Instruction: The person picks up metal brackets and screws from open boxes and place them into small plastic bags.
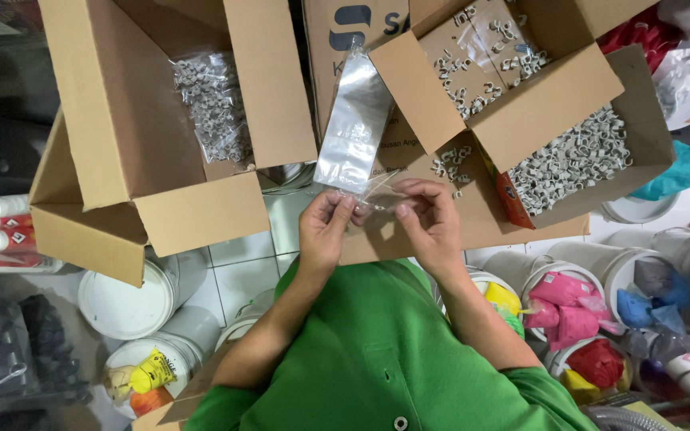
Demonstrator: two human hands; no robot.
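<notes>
Clear, empty plastic bag (354,120), glossy, upright

Your left hand (325,227) and right hand (429,217) meet at the mouth of the plastic bag (353,124), which stretches away from you between them. Left of it sits an open carton (153,136) with a filled bag of clips (213,104) inside. Right of it, another carton (537,96) holds loose clips (573,156). Below the cartons, buckets (133,303) stand on the floor either side of you.
</notes>
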